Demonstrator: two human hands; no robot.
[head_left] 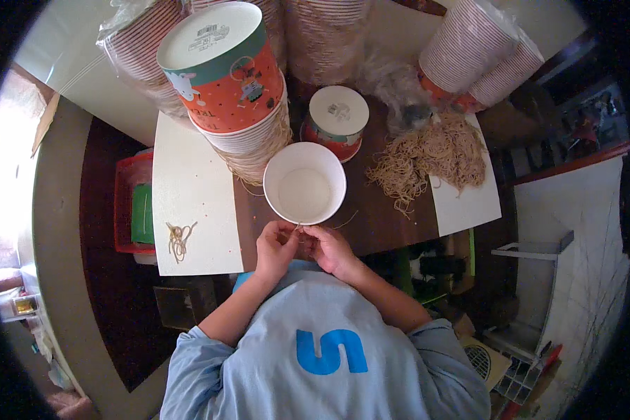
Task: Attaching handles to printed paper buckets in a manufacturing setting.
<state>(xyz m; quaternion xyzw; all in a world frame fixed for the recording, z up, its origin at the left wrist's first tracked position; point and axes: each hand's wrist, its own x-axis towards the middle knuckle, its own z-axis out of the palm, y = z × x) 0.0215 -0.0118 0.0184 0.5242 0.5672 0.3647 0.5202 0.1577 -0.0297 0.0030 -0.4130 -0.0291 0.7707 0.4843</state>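
A white paper bucket [305, 183] stands mouth up at the table's front edge, just ahead of my hands. My left hand [277, 248] is closed, thumb and fingers pinched at the bucket's near rim. Beside it my right hand [331, 250] is pinched too, its fingertips almost meeting those of the left. Between them runs a thin tan string [348, 220], whose loose end sticks out to the right over the brown tabletop. Most of the string within my fingers is hidden.
Behind stands a tall bucket stack [241, 84] with strings round its lower part. A smaller upturned bucket [339, 115] sits behind the white one. A tangled string heap [441, 154] lies right, a small string bunch [179, 241] left. Plastic-wrapped stacks [469, 49] line the back.
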